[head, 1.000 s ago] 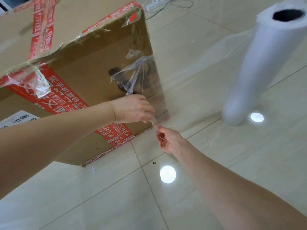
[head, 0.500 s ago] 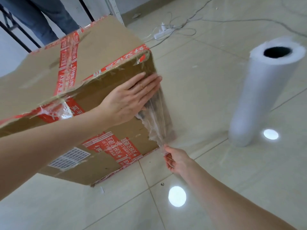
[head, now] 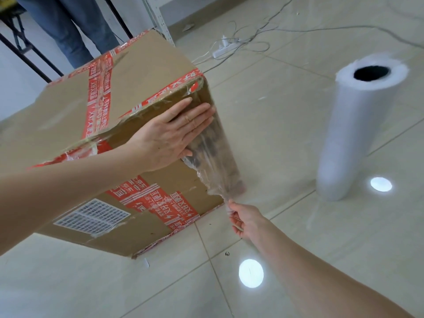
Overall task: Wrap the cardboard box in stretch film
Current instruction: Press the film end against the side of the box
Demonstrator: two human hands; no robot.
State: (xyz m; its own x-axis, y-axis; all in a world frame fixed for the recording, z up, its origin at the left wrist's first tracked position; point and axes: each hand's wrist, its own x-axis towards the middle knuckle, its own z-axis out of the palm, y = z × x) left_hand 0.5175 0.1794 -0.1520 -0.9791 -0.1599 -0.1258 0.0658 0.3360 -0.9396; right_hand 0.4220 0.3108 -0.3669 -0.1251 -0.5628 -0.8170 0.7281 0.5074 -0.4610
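Left hand (head: 169, 136) has moved up from the lower corner and now lies flat, pressing stretch film (head: 213, 161) onto the cardboard box (head: 68, 111), which sits on the floor (head: 275, 134). Right hand (head: 245, 220) pinches the film tail taut. The film end looks anchored; wrapping has barely begun.

Single view, head-worn, wide-angle. It looks forward and steeply down onto the tiled floor (head: 91, 283). Range is close: both forearms enter from the bottom edge, the cardboard box (head: 68, 115) fills the upper left within arm's reach, and the stretch film roll (head: 353, 138) stands at right.
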